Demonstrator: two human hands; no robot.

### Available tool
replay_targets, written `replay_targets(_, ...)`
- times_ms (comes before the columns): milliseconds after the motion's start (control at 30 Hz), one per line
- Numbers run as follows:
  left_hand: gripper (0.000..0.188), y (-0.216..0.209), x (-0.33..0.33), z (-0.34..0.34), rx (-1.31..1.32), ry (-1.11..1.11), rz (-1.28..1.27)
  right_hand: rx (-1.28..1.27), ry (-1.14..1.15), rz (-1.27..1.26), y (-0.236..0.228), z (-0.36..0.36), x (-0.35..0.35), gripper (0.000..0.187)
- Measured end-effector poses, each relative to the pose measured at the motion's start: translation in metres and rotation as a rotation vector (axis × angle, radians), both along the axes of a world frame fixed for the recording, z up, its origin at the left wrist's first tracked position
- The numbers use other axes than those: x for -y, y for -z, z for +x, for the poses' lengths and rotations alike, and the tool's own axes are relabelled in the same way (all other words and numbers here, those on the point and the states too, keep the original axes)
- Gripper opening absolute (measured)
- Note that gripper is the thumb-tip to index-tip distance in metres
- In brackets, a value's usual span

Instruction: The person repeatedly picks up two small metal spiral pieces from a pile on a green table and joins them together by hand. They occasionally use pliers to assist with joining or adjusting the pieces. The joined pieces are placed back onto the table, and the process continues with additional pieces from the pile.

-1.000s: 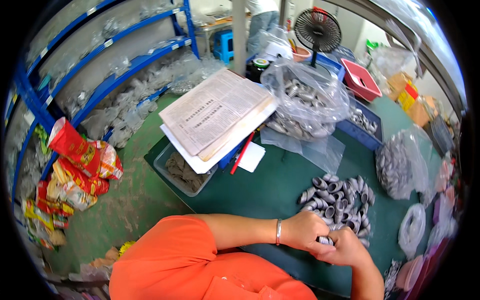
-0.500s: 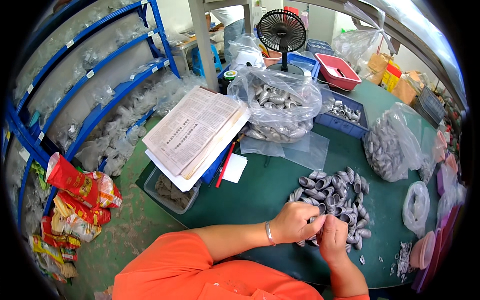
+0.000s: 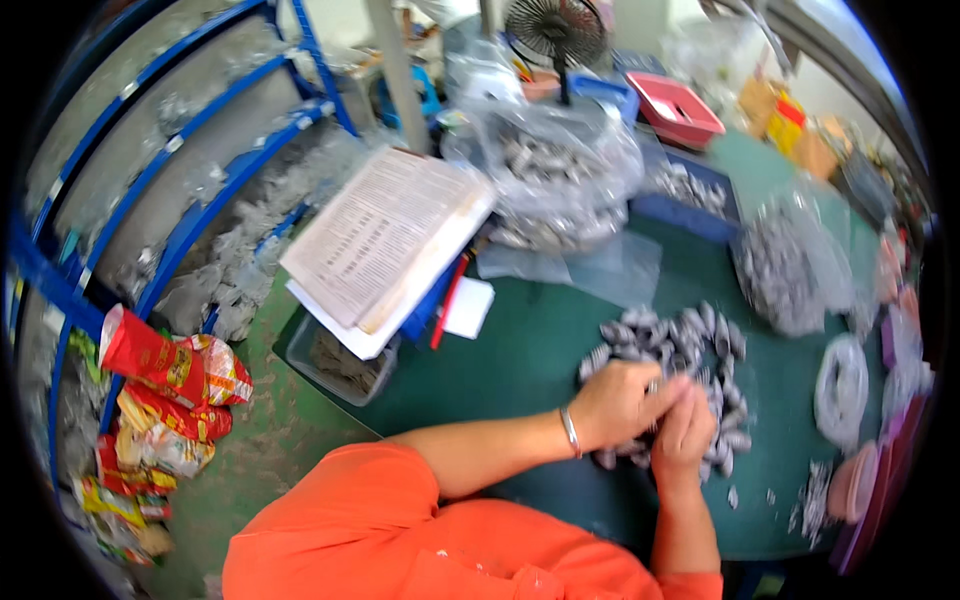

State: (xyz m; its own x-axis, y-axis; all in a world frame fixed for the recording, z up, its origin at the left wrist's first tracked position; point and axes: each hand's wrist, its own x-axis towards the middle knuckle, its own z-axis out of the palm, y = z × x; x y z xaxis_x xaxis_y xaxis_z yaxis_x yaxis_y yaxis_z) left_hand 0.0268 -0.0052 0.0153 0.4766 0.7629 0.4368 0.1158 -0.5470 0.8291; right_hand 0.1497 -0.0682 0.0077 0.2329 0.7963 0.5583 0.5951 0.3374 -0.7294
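Note:
A loose pile of grey, ribbed, hollow metal fittings (image 3: 640, 335) lies on the green table in front of me. Over its near side my left hand (image 3: 615, 408) and my right hand (image 3: 686, 435) meet, thumbs and fingers pressed together. Both are closed; whatever is pinched between them is hidden by the fingers and smeared by motion. A silver bracelet (image 3: 570, 432) circles my left wrist. Small grey scraps (image 3: 815, 505) lie to the right of my right hand, beside a pink bowl (image 3: 853, 482).
Clear bags of similar fittings stand behind (image 3: 555, 215) and right (image 3: 785, 270) of the pile. An open book (image 3: 385, 240) lies left, above a plastic tub (image 3: 345, 370). Farther back are a blue bin (image 3: 690, 215), a pink tray (image 3: 675, 110) and a black fan (image 3: 555, 30).
The whole view has shifted slightly and blurred. Both hands are still pressed together over the pile, now a little higher and farther right in the picture.

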Motion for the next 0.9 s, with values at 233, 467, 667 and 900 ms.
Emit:
replay_targets(233, 0.044, 0.010, -0.006, 0.019, 0.129, -0.039, 0.031, -0.282, 0.028, -0.023, 0.002, 0.002, -0.009, 0.021)
replay_targets(467, 0.037, 0.015, 0.001, 0.022, 0.115, -0.062, 0.056, -0.069, 0.064, 0.181, 0.006, 0.001, -0.005, 0.014)
replay_targets(667, 0.039, 0.022, 0.000, 0.010, 0.172, 0.008, -0.193, -0.114, 0.021, 0.119, 0.008, -0.002, -0.006, 0.017)
replay_targets(900, 0.027, 0.011, -0.031, 0.015, -0.173, -0.042, 0.159, -0.028, 0.155, -0.051, -0.001, 0.079, -0.018, 0.022)
